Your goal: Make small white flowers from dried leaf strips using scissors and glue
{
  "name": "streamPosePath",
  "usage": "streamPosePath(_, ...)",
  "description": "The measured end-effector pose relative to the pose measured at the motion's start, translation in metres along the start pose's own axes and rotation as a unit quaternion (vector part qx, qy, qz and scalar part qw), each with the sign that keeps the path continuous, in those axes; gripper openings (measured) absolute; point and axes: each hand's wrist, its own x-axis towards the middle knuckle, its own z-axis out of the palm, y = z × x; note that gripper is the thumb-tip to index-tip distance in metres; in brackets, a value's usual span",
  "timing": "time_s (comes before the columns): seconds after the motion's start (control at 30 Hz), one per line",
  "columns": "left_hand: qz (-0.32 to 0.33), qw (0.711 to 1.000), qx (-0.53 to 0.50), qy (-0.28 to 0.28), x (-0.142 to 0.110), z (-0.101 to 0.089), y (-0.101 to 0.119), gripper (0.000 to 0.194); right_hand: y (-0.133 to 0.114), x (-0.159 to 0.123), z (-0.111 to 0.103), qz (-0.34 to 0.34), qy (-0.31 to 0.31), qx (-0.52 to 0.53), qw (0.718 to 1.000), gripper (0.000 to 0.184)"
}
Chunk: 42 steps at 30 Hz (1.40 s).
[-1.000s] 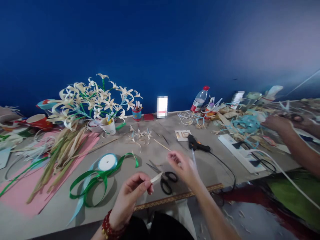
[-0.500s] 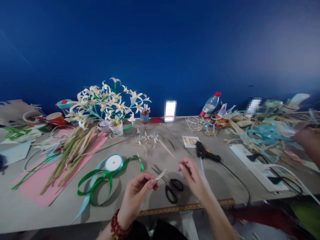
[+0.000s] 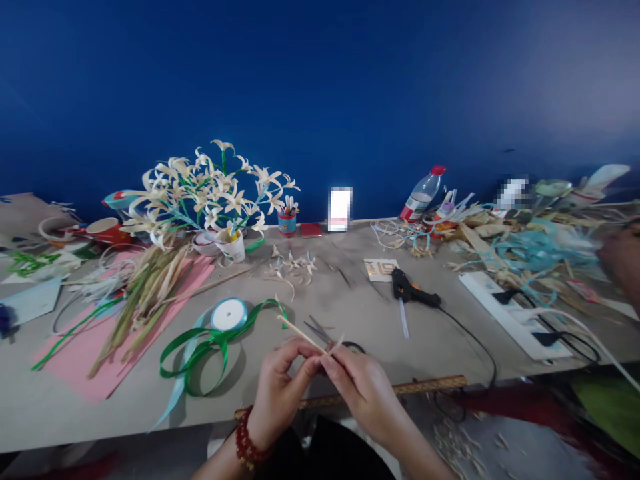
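My left hand, with a red bead bracelet at the wrist, and my right hand meet fingertip to fingertip above the table's front edge. A thin pale stick slants up and left from the pinched fingers of my right hand. Out of the same joined fingertips pokes a short cream petal-like strip, which my left fingers pinch; its lower end is hidden. Black-handled scissors lie just behind, partly covered by my hands.
At left are a ribbon spool with green ribbon, dried husks on pink paper, and cream flowers in a cup. A glue gun and power strip lie right. Another person's arm is at far right.
My right hand has moved left and down, bringing the stick to my left hand. The stick now points up-left across the strip, and my fingertips have come together over the scissors' handles.
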Motion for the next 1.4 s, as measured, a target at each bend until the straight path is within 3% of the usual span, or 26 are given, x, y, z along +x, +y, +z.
streamPosePath(0.2,0.044,0.999,0.023,-0.023,-0.004,-0.007,0.003,0.012,-0.004,-0.005,0.000,0.026,-0.022,0.116,0.993,0.042)
streamPosePath(0.3,0.067,0.997,0.005,-0.049,-0.007,-0.011,0.004,0.012,-0.004,-0.008,0.001,0.047,-0.059,0.205,0.976,0.050)
streamPosePath(0.37,0.069,0.995,-0.004,-0.070,-0.009,-0.015,0.003,0.012,-0.005,-0.010,0.002,0.074,-0.105,0.292,0.948,0.053)
streamPosePath(0.53,0.041,0.994,-0.022,-0.098,-0.012,-0.024,-0.001,0.013,-0.006,-0.012,0.009,0.149,-0.180,0.483,0.844,0.052)
streamPosePath(0.67,0.014,0.987,-0.081,-0.140,-0.011,-0.025,-0.009,0.020,-0.006,-0.018,0.005,0.145,-0.270,0.565,0.766,0.052)
streamPosePath(0.73,-0.003,0.985,-0.130,-0.117,-0.010,-0.023,-0.016,0.022,-0.004,-0.024,-0.002,0.112,-0.289,0.585,0.749,0.055)
streamPosePath(0.8,-0.032,0.982,-0.173,-0.065,-0.008,-0.022,-0.023,0.020,0.001,-0.027,-0.009,0.079,-0.231,0.583,0.775,0.058)
streamPosePath(0.9,-0.043,0.981,-0.187,-0.021,-0.008,-0.019,-0.025,0.016,0.009,-0.023,-0.009,0.118,-0.028,0.479,0.869,0.055)
streamPosePath(0.97,-0.010,0.987,-0.159,-0.029,-0.008,-0.016,-0.022,0.015,0.013,-0.018,0.000,0.141,0.049,0.361,0.921,0.050)
streamPosePath(1.03,0.027,0.992,-0.115,-0.038,-0.008,-0.014,-0.017,0.013,0.012,-0.013,0.010,0.103,0.038,0.258,0.960,0.047)
streamPosePath(1.13,0.057,0.996,-0.048,-0.043,-0.007,-0.013,-0.012,0.010,0.004,-0.011,0.020,0.028,0.003,0.148,0.989,0.043)
streamPosePath(1.3,0.060,0.997,0.029,-0.050,-0.007,-0.019,-0.013,0.009,-0.004,-0.010,0.020,0.022,-0.001,0.090,0.996,0.044)
streamPosePath(1.4,0.058,0.996,0.022,-0.072,-0.008,-0.021,-0.013,0.008,0.000,-0.008,0.021,0.051,-0.037,0.177,0.982,0.051)
